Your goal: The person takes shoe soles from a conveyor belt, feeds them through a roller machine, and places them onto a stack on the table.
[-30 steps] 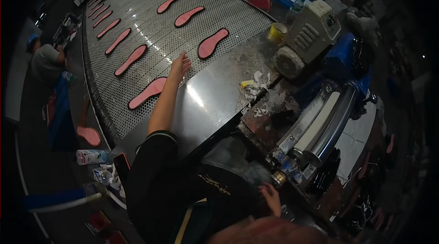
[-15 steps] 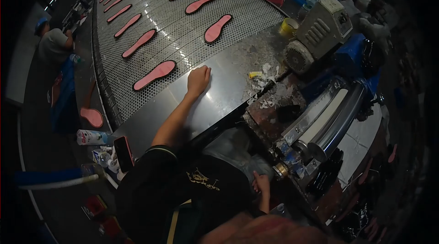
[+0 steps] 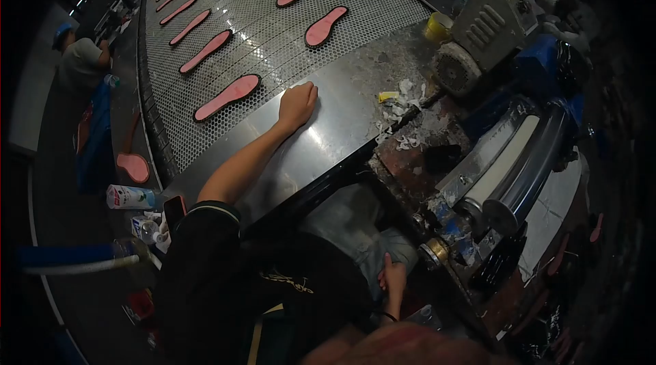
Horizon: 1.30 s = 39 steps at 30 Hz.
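Note:
My left hand (image 3: 298,105) rests as a closed fist on the bare steel strip (image 3: 273,160) at the near end of the mesh belt, with nothing seen in it. Just left of it lies a pink insole with a black rim (image 3: 227,98). A second pink insole (image 3: 326,26) lies beyond it on the mesh belt (image 3: 273,50). Low in the view, my right hand (image 3: 391,276) is by the grey trousers (image 3: 348,228), its fingers curled together and nothing visible in them.
A motor housing (image 3: 488,23), yellow tape roll (image 3: 438,26), white scraps (image 3: 408,95) and a metal roller (image 3: 529,173) stand right. Several more insoles lie along the belt. A bottle (image 3: 130,197) and phone (image 3: 175,212) are at left. A person (image 3: 82,57) is at far left.
My left hand has gone from open fingers over the belt's edge to a fist on the steel. My right hand's fingers have curled in and it has moved nearer the trousers. The view has shifted.

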Each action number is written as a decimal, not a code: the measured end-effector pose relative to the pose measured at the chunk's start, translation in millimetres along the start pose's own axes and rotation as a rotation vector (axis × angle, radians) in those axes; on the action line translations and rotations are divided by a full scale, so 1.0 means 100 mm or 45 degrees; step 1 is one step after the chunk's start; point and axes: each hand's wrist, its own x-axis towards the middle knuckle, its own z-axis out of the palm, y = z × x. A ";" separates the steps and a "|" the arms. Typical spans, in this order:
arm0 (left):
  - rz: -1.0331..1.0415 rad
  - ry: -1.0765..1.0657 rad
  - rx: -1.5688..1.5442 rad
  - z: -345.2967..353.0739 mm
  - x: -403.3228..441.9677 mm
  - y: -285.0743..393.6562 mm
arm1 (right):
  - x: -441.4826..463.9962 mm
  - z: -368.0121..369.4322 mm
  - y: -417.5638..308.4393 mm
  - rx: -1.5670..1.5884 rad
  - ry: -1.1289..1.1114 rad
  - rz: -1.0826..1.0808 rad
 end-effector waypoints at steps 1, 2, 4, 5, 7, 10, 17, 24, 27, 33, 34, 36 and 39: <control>0.001 0.002 -0.001 -0.02 -0.01 0.01 | 0.12 0.14 -0.28 -0.370 0.092 0.574; 0.002 0.000 -0.029 -0.05 -0.01 0.03 | 0.18 0.21 -0.42 -0.740 0.186 1.147; 0.006 -0.002 -0.056 -0.04 -0.02 0.03 | 0.15 0.18 -0.36 -0.727 0.176 1.123; 0.018 0.000 -0.062 -0.04 -0.02 0.02 | 0.13 0.17 -0.34 -0.716 0.164 1.101; 0.029 -0.002 -0.067 -0.02 -0.03 0.00 | 0.09 0.09 -0.21 -0.711 0.142 1.115; 0.079 -0.008 -0.018 0.00 -0.03 -0.02 | 0.06 0.07 -0.16 -0.711 0.125 1.143; 0.138 -0.061 0.089 -0.09 -0.03 0.10 | 0.16 0.12 -0.32 -0.726 0.156 1.196; 0.208 -0.009 0.015 -0.12 -0.06 0.12 | 0.12 0.05 -0.18 -0.678 0.144 1.066; 0.237 0.001 0.015 -0.07 -0.07 0.08 | 0.13 0.01 -0.12 -0.630 0.136 1.063; 0.263 -0.027 -0.038 -0.08 -0.09 0.07 | 0.12 -0.01 -0.07 -0.572 0.159 1.100; 0.268 -0.018 -0.041 -0.07 -0.10 0.08 | 0.11 -0.03 -0.04 -0.561 0.166 1.105; 0.276 -0.010 -0.045 -0.07 -0.10 0.08 | 0.09 -0.06 0.02 -0.536 0.178 1.118; 0.239 -0.033 -0.053 -0.11 -0.09 0.12 | 0.08 -0.05 0.03 -0.509 0.191 1.132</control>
